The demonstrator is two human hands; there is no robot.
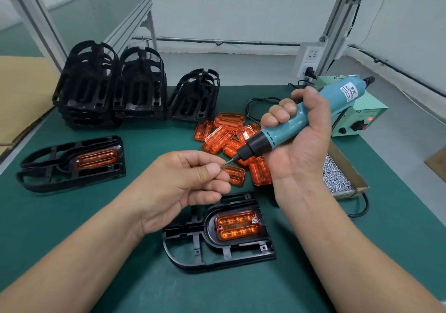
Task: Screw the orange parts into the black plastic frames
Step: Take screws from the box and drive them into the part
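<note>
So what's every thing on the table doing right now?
Left hand, pinching a screw at the screwdriver's tip.
Right hand, gripping the screwdriver, tip pointing down-left.
Near frame, lying flat, orange part seated, one screw showing.
Far frame, lying flat, second orange part seated.
Spare frames, stacked.
Loose orange parts, piled.
Screw box, open, holding screws.
Power box, red light lit.

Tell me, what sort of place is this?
Probably a factory assembly bench: stacks of identical black plastic frames, a pile of translucent orange plastic parts, and a teal electric screwdriver gripped in the right hand, left hand pinching a small silver screw.
</note>
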